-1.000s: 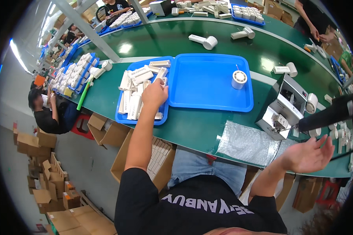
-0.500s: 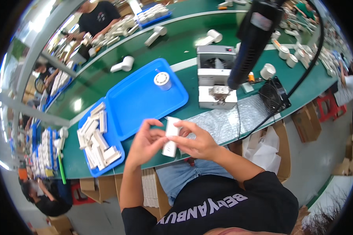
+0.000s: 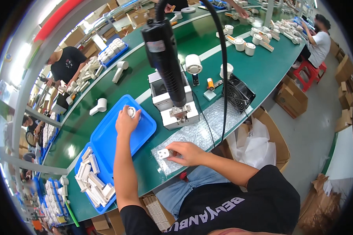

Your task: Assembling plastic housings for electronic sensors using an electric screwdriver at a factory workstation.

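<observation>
My left hand (image 3: 126, 123) is over the large blue tray (image 3: 106, 141), its fingers closed around a white cylindrical head part (image 3: 132, 112) with a round ringed face. Nearer to me, above the bubble-wrap sheet (image 3: 208, 121), my right hand (image 3: 187, 153) grips a white handle piece (image 3: 163, 154), its end with small dark holes turned left. The rest of that piece is hidden by the fingers. A smaller blue tray (image 3: 111, 181) at the left holds several white handle pieces (image 3: 93, 179).
Ahead stands a white press-like machine (image 3: 176, 119) under a black cylindrical tool (image 3: 164, 58) with a hanging cable (image 3: 225, 78). A black fan (image 3: 239, 94) sits right, near an orange-and-white small part (image 3: 210, 84). Finished-looking white assemblies (image 3: 99, 106) lie on the green belt. Co-workers sit beyond.
My hands have parted. My left hand has reached forward to the tray and taken hold of the cylindrical part; my right hand keeps the handle piece. The view has shifted right.
</observation>
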`<act>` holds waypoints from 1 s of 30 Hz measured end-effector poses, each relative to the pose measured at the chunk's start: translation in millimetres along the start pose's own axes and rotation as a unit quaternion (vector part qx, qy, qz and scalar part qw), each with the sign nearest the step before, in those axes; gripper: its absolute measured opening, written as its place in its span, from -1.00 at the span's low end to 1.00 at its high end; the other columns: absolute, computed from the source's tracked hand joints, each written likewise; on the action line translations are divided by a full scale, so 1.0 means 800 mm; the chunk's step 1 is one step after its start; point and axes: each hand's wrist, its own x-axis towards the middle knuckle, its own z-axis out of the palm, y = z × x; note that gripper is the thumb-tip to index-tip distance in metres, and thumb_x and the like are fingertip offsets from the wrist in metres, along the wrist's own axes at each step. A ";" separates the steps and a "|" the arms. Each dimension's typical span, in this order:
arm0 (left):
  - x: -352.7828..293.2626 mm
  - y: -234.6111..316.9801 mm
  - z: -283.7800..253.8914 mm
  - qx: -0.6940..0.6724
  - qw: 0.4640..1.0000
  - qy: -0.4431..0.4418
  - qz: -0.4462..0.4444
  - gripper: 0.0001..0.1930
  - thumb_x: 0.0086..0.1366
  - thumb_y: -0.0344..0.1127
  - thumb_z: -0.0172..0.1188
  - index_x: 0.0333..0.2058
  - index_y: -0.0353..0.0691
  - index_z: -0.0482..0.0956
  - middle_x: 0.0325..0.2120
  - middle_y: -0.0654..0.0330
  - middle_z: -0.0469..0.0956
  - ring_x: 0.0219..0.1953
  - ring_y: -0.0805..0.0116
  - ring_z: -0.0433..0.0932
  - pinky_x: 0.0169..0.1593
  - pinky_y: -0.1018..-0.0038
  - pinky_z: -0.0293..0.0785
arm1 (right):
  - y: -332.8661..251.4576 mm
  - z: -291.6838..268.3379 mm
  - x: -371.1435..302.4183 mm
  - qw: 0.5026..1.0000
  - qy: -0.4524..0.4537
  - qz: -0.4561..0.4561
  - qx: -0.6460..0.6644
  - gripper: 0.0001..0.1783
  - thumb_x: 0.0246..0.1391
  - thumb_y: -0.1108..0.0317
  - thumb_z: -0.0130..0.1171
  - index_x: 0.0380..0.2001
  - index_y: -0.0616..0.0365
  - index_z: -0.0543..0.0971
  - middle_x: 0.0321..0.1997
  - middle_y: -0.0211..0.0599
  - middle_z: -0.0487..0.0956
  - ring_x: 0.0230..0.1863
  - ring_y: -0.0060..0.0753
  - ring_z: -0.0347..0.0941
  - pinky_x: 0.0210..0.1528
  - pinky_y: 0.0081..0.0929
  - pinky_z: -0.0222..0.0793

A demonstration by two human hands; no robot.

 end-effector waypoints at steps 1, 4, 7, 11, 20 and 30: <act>0.003 -0.008 0.001 -0.037 0.999 0.011 0.002 -0.37 0.15 0.09 0.31 0.10 -0.14 0.45 0.00 -0.03 0.51 -0.01 -0.05 0.55 -0.02 0.15 0.50 | -0.001 -0.001 0.001 1.000 -0.002 -0.001 0.004 -0.62 0.04 0.33 0.34 -0.10 0.21 0.51 -0.25 -0.23 0.56 -0.35 -0.33 0.56 -0.31 -0.44 0.50; -0.026 -0.014 -0.011 -0.290 0.957 0.032 0.000 -0.51 0.22 -0.19 0.29 0.09 -0.21 0.41 0.06 -0.03 0.47 0.01 0.03 0.55 0.02 0.26 0.50 | 0.006 -0.005 0.000 1.000 0.018 -0.023 -0.002 -0.61 0.04 0.27 0.35 -0.12 0.23 0.52 -0.26 -0.21 0.55 -0.34 -0.24 0.54 -0.29 -0.38 0.47; -0.102 -0.030 -0.028 -0.571 0.821 -0.004 -0.022 -0.56 0.24 -0.37 0.23 0.09 -0.22 0.39 0.13 0.01 0.40 0.07 0.07 0.51 0.02 0.22 0.53 | 0.012 -0.007 -0.002 0.999 0.041 -0.020 -0.003 -0.60 0.02 0.24 0.37 -0.14 0.24 0.52 -0.29 -0.17 0.54 -0.32 -0.15 0.51 -0.27 -0.32 0.44; -0.207 -0.025 -0.036 -0.761 0.648 -0.030 -0.030 -0.47 0.22 -0.47 0.16 0.18 -0.13 0.32 0.17 0.00 0.36 0.16 0.05 0.42 0.03 0.16 0.53 | 0.004 -0.014 0.001 0.996 0.023 0.056 0.067 -0.61 0.02 0.30 0.37 -0.12 0.23 0.52 -0.22 -0.15 0.58 -0.19 -0.21 0.55 -0.14 -0.38 0.45; -0.280 0.016 -0.026 -0.468 0.878 -0.015 0.099 -0.49 0.03 -0.63 0.26 0.03 -0.27 0.53 0.05 0.04 0.49 0.12 0.13 0.47 0.13 0.32 0.45 | 0.006 -0.015 -0.008 0.952 0.101 0.006 0.289 -0.56 0.04 0.71 0.21 0.02 0.28 0.43 0.03 -0.05 0.56 0.11 -0.22 0.48 0.17 -0.29 0.41; -0.280 0.025 -0.048 -0.334 0.913 -0.041 0.232 -0.47 -0.06 -0.63 0.28 -0.01 -0.23 0.57 0.03 0.12 0.52 0.14 0.03 0.42 0.19 0.23 0.37 | -0.026 -0.040 0.009 0.929 0.078 0.029 0.360 -0.46 0.15 0.62 0.15 0.18 0.33 0.26 0.09 0.02 0.50 0.13 -0.28 0.45 0.20 -0.34 0.35</act>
